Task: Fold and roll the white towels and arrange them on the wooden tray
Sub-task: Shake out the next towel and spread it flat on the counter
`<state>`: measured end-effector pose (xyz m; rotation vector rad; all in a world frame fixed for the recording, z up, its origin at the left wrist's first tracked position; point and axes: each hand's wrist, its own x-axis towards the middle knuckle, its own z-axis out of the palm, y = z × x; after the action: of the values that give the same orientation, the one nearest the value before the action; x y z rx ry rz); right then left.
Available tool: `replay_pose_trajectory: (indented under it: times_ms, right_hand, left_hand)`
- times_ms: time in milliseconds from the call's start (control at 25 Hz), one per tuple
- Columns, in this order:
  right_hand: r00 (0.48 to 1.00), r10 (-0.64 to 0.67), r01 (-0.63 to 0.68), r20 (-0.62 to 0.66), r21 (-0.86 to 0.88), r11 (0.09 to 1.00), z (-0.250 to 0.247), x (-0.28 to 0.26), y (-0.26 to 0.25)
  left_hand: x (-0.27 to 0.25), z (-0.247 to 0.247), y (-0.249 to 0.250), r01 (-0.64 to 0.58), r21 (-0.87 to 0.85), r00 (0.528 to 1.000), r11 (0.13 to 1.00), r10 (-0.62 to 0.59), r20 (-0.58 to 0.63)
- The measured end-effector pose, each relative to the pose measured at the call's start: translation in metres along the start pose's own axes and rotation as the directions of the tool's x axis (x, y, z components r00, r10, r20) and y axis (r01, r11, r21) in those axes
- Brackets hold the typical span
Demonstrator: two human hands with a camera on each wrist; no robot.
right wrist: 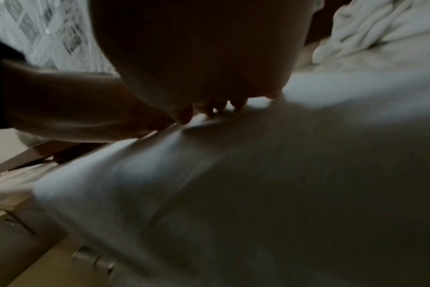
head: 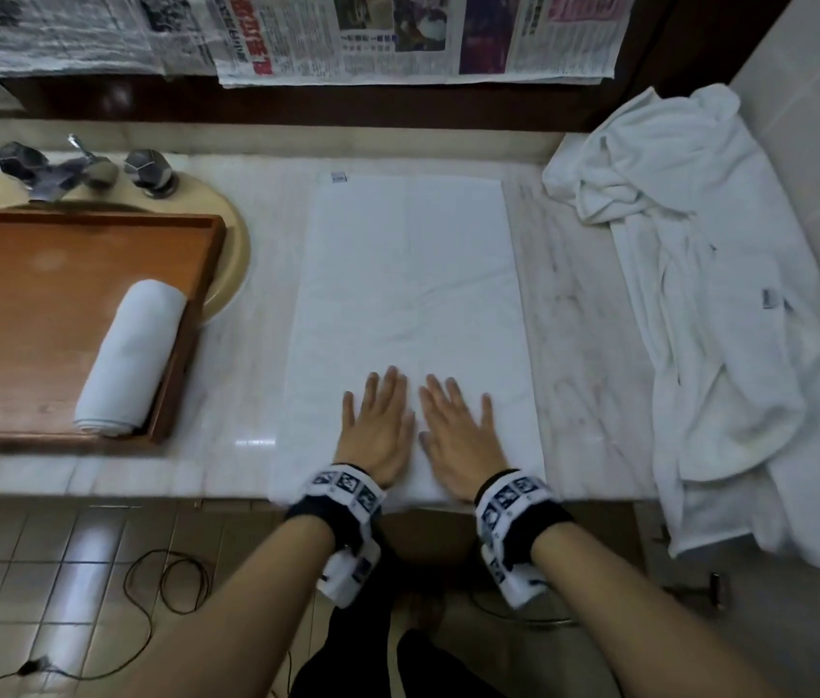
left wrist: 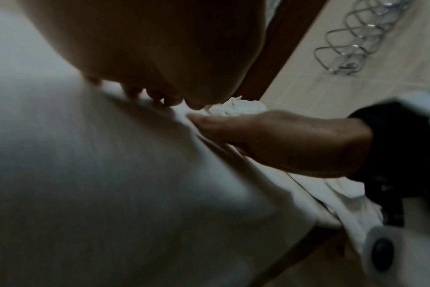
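A flat white towel lies lengthwise at the centre of the frame on the marble counter. The left hand and right hand rest side by side on its near end, palms down, fingers straight and slightly spread, holding nothing. The towel is a smooth folded rectangle with faint creases. At left, a rolled towel lies inside the wooden tray against its right rim.
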<state>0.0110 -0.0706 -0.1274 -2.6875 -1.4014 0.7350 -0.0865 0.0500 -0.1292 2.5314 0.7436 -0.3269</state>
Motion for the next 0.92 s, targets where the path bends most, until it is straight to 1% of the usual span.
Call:
replay_pose_trajectory:
  times_ms: [40, 80, 160, 240, 320, 360, 440, 480, 520, 560, 600, 640, 680, 800, 920]
  right_hand:
    - [0.999, -0.046, 0.046, -0.003, -0.004, 0.999, 0.013, -0.007, -0.008]
    - [0.998, -0.047, 0.046, -0.04, -0.017, 0.999, 0.023, -0.01, -0.006]
    - [0.989, -0.014, 0.01, -0.148, -0.03, 1.0, 0.029, -0.013, 0.012]
    - [0.982, 0.018, -0.028, -0.189, -0.048, 0.998, 0.029, -0.018, 0.032]
    - [0.972, 0.132, -0.144, -0.195, -0.048, 0.988, 0.026, -0.019, 0.052]
    - [0.954, 0.235, -0.243, -0.185, -0.02, 0.97, 0.023, -0.019, 0.059]
    - [0.881, 0.449, -0.445, -0.152, 0.062, 0.894, 0.013, -0.011, 0.058]
    - [0.865, 0.484, -0.48, -0.133, 0.067, 0.875, 0.006, -0.004, 0.047]
    - [0.893, 0.432, -0.431, -0.124, 0.041, 0.902, 0.001, 0.003, 0.031]
    - [0.943, 0.31, -0.311, -0.12, 0.005, 0.95, -0.002, 0.012, 0.011]
    - [0.981, 0.17, -0.173, -0.094, -0.023, 0.985, -0.002, 0.018, -0.007]
    - [0.996, 0.069, -0.07, -0.056, -0.025, 0.997, -0.003, 0.024, -0.021]
    - [0.999, 0.028, -0.028, -0.028, -0.011, 1.0, -0.007, 0.031, -0.029]
    - [0.997, 0.071, -0.07, -0.008, 0.018, 0.997, -0.015, 0.048, -0.027]
    - [0.997, 0.064, -0.063, -0.037, 0.022, 0.998, -0.023, 0.068, -0.021]
  left_hand:
    - [-0.008, 0.015, 0.006, -0.019, 0.023, 1.0, 1.0, 0.02, -0.019]
    - [-0.014, 0.025, 0.003, -0.008, 0.076, 0.998, 0.997, 0.013, -0.06]
    - [-0.017, 0.027, -0.018, 0.032, 0.13, 0.99, 0.991, -0.014, -0.137]
    - [-0.017, 0.021, -0.039, 0.043, 0.145, 0.986, 0.988, -0.019, -0.166]
    - [-0.018, 0.013, -0.057, 0.072, 0.137, 0.983, 0.988, -0.047, -0.177]
    - [-0.018, 0.008, -0.065, 0.106, 0.12, 0.98, 0.987, -0.083, -0.181]
    - [-0.015, 0.001, -0.071, 0.231, 0.042, 0.957, 0.972, -0.219, -0.191]
    - [-0.01, -0.003, -0.066, 0.284, -0.002, 0.941, 0.959, -0.279, -0.191]
    - [-0.003, -0.006, -0.056, 0.277, -0.034, 0.944, 0.96, -0.279, -0.176]
    - [0.005, -0.008, -0.044, 0.212, -0.045, 0.965, 0.976, -0.217, -0.145]
    - [0.012, -0.006, -0.031, 0.13, -0.044, 0.986, 0.99, -0.134, -0.098]
    - [0.018, -0.006, -0.023, 0.057, -0.039, 0.997, 0.998, -0.059, -0.054]
    - [0.023, -0.009, -0.02, 0.027, -0.039, 0.999, 0.999, -0.028, -0.024]
    - [0.038, -0.02, -0.026, 0.041, -0.028, 0.999, 0.999, -0.041, 0.006]
    - [0.055, -0.03, -0.029, 0.01, -0.022, 1.0, 1.0, -0.009, 0.013]
